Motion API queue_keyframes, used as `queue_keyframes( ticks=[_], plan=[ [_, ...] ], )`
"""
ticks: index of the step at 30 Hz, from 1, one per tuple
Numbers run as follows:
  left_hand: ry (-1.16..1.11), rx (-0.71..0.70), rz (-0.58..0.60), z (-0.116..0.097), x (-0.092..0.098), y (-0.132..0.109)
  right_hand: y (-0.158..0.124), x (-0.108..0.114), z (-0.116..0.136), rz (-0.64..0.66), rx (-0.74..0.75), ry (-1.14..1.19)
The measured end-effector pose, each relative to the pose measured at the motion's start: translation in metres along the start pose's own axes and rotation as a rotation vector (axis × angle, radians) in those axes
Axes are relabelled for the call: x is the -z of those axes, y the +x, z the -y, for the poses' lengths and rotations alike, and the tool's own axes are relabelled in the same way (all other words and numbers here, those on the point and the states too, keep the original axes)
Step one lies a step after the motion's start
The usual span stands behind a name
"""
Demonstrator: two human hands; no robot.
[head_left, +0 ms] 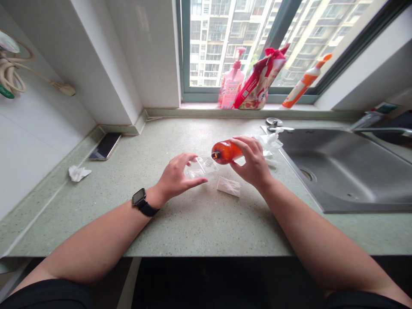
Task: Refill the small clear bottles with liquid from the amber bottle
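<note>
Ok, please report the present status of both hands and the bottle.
Right hand holding orange bottle, tilted. Left hand curved around clear plastic item. Flat white piece close by on counter.

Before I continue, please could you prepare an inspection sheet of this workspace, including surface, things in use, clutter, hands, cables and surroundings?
Surface: pale green speckled countertop.
Things in use: translucent orange bottle, tilted, dark neck facing left; clear thin plastic item, exact shape unclear.
Clutter: crumpled white tissue, flat black phone, flat white rectangular piece.
Hands: right hand grips the bottle; left hand curves around the clear plastic, hold uncertain.
Cables: coiled beige cable with beige plug, at the left wall.
Surroundings: stainless steel sink at right; pink pump bottle, red printed pouch and orange-and-white bottle by the window.
</note>
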State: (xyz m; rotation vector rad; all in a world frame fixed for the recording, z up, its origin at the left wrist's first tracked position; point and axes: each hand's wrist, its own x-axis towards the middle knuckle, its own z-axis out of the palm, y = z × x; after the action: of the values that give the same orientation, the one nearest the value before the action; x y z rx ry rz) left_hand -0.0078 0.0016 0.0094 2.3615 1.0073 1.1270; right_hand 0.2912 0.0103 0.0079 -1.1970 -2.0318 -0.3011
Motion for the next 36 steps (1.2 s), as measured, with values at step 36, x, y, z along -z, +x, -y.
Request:
queue_keyframes(
  ticks=[36],
  plan=[
    [-0.029, 0.009, 0.033, 0.0069, -0.0040, 0.0006, -0.0011, -0.0008, -0.0010, 0.000, 0.055, -0.040]
  ],
)
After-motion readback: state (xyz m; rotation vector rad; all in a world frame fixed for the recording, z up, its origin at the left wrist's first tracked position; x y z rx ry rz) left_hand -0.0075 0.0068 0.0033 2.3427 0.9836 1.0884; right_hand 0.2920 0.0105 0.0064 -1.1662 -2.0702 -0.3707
